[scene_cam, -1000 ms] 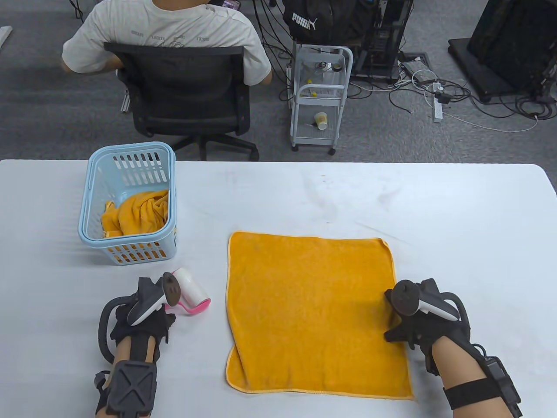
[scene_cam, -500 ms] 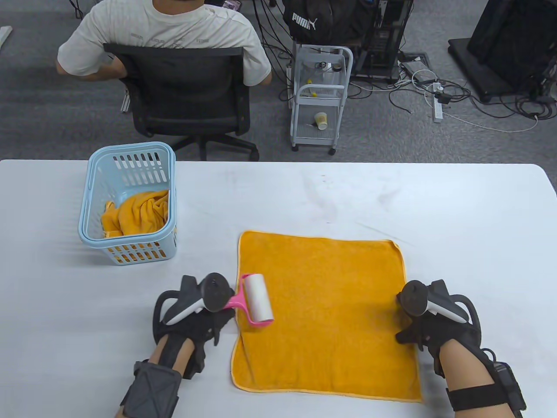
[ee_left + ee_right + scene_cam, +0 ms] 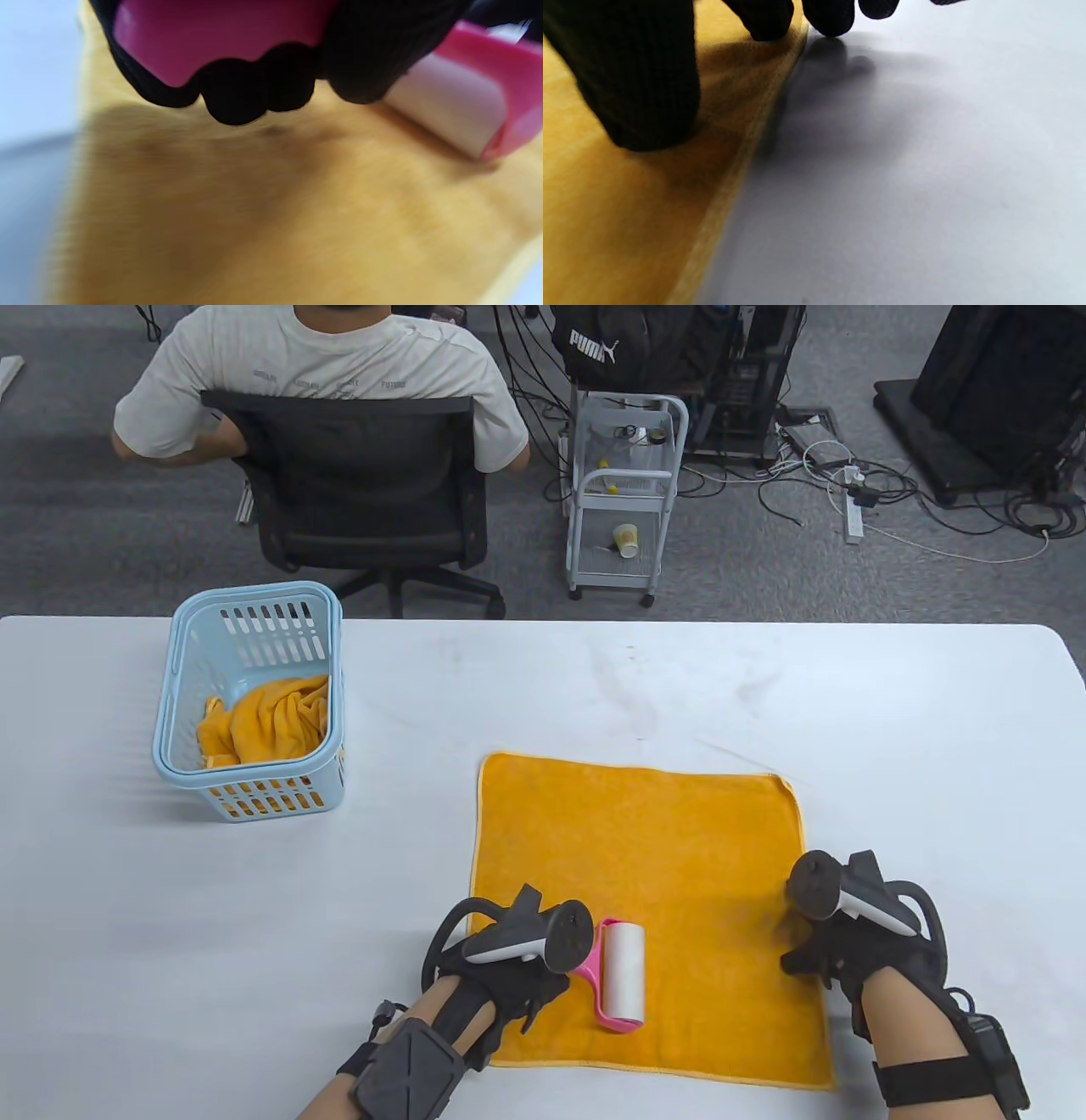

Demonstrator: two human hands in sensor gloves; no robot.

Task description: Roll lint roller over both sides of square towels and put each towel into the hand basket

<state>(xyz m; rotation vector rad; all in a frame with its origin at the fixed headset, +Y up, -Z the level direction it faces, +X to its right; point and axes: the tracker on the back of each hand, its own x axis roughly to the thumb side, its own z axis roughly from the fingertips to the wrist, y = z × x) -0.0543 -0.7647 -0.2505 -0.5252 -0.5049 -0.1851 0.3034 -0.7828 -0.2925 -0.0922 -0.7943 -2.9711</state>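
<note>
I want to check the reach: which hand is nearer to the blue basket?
Left. The left hand is at the towel's near-left corner, on the blue basket's side; the right hand is at the towel's far-right edge.

Cloth, plastic and paper on a smooth white table

The spread towel (image 3: pixel 645 899) is orange terry cloth, matt and fuzzy, with a paler stitched hem; the towel in the basket (image 3: pixel 271 721) looks like the same cloth. The lint roller (image 3: pixel 619 980) has a glossy pink plastic frame and a white paper roll with a dull surface. The basket (image 3: pixel 182 645) is pale blue plastic, smooth, with a slotted wall. The table (image 3: pixel 891 712) is white and smooth, with a soft sheen and some faint grey smudges. The gloves on the left hand (image 3: pixel 501 984) and the right hand (image 3: pixel 857 954) are black knitted fabric, matt.
</note>
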